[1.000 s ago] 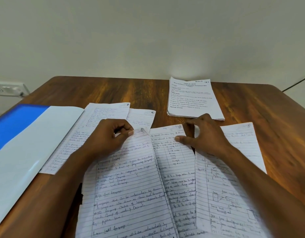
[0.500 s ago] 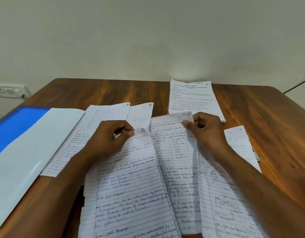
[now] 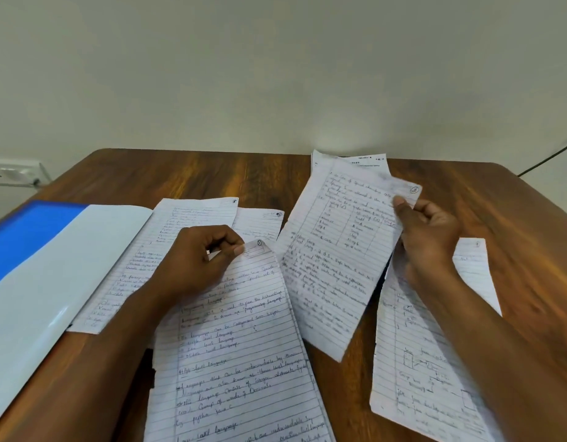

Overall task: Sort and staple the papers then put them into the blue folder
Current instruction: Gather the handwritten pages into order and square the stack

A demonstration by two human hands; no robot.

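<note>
My right hand (image 3: pixel 432 240) pinches sheet 3 (image 3: pixel 336 260) near its top right corner, thumb on the written face, and the sheet is lifted and tilted, with its long axis running from that corner down and left toward me. My left hand (image 3: pixel 196 266) pinches the curled top corner of sheet 1 (image 3: pixel 240 352), thumb and forefinger closed on the paper. That sheet lies flat in front of me, long axis running away from me, with its circled number at the far right corner beside my fingertips.

Sheet 3 hangs just right of sheet 1, their edges nearly touching, and its top covers most of the printed page (image 3: pixel 368 161) at the far edge of the table (image 3: pixel 511 224). Under my right forearm lies another sheet (image 3: pixel 422 362) with small box diagrams, pointing the same way as sheet 1. Behind my left hand two more sheets overlap: sheet 5 (image 3: pixel 180 228) and a sheet (image 3: pixel 259 223) whose number I cannot read.

The blue folder (image 3: pixel 49 260) lies open at my left, its pale inner flap touching sheet 5. A wall socket (image 3: pixel 11 175) sits beyond the table's left corner.
</note>
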